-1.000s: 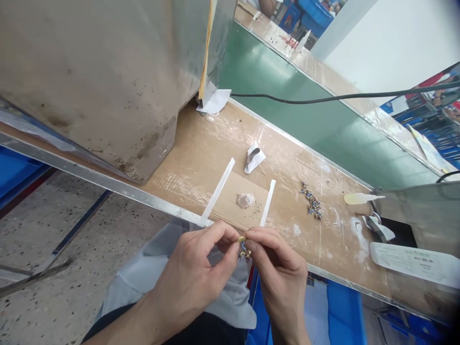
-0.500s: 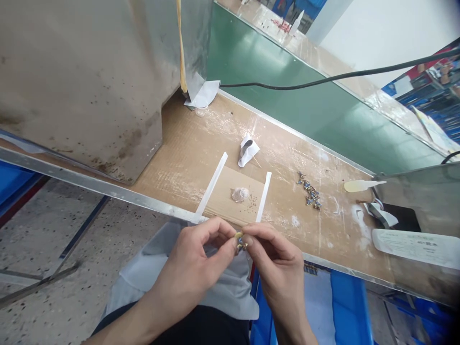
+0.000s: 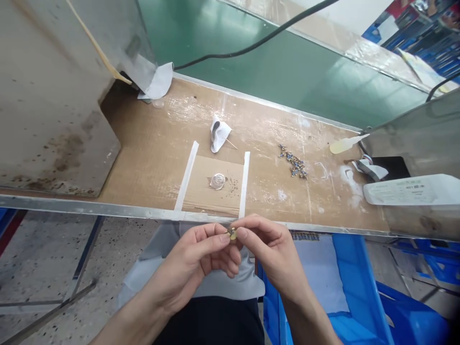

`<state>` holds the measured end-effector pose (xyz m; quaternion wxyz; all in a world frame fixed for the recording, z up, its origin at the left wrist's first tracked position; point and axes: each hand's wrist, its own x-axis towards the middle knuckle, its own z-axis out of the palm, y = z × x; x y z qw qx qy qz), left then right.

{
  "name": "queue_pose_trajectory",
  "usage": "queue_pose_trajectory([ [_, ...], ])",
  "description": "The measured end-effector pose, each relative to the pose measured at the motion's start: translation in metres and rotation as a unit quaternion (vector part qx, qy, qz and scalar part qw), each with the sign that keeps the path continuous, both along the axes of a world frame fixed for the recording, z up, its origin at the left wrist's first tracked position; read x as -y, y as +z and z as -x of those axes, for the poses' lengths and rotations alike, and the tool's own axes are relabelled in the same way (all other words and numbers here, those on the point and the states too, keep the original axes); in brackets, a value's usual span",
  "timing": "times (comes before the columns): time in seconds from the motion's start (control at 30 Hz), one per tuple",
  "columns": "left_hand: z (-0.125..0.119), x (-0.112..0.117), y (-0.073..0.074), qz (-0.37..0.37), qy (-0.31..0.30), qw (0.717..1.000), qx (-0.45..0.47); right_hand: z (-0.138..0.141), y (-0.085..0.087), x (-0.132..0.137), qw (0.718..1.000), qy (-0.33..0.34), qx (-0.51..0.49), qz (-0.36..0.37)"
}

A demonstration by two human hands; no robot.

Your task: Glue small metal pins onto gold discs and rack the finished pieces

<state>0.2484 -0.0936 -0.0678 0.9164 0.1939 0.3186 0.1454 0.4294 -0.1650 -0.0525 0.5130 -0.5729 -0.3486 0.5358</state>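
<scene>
Pinching a small gold-coloured piece [image 3: 233, 235] from both sides, the left hand [image 3: 201, 251] and right hand [image 3: 270, 247] meet in the head view by the near edge of the worktop [image 3: 151, 158], thumb and fingers of each closed on it. Beyond them, a clear round dish [image 3: 217, 181] sits between white tape strips [image 3: 186, 176], left of a cluster of blue-and-gold pieces [image 3: 295, 164].

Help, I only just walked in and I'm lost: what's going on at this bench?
A person's left hand and right hand together pinch a small yellowish piece, just off the near edge of the bench. On the bench, a clear, round dish-like item sits on cardboard between two white strips, with tiny specks beside it. Farther right lies a cluster of small blue-and-gold pieces.
</scene>
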Motion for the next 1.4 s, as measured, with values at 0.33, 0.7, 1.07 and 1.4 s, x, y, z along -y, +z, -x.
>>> queue_pose_trajectory([
  [0.33, -0.038, 0.021, -0.007, 0.046, -0.036, 0.998, -0.012, -0.024, -0.016, 0.042, 0.978, -0.099, 0.160, -0.090],
  [0.7, -0.072, 0.041, -0.014, -0.016, -0.176, 0.978, -0.112, -0.073, -0.058, 0.118, 0.951, -0.275, 0.142, 0.014],
  [1.07, -0.063, 0.034, -0.028, -0.081, -0.176, 0.963, -0.189, -0.287, -0.207, 0.231, 0.779, -0.473, 0.297, 0.286],
  [1.4, -0.066, 0.034, -0.027, -0.068, -0.174, 0.965, -0.183, -0.313, -0.212, 0.213, 0.775, -0.476, 0.303, 0.284],
])
